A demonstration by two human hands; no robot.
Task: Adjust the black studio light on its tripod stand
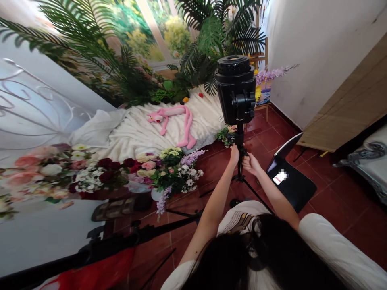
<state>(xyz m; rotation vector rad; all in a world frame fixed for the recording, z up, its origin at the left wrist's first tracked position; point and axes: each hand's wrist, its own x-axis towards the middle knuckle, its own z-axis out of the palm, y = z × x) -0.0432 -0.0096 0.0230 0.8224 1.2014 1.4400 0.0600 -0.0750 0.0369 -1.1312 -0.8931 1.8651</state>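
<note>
A black studio light [236, 90] stands upright on a black stand [240, 167] in front of me. My left hand [234, 154] is closed around the upper part of the stand, just below the light. Slightly lower and to the right, my right hand [250, 164] has its fingers curled against the same stand, at a dark knob or clamp. The stand's legs spread over the floor near my body. Part of each hand's grip is hidden behind the pole.
A pink plush toy [177, 119] lies on a white draped platform [133, 133]. Flower bunches [169, 171] line the left. A black chair [298, 185] with a phone is at right. Another dark pole [121, 243] crosses the lower left over red floor tiles [335, 207].
</note>
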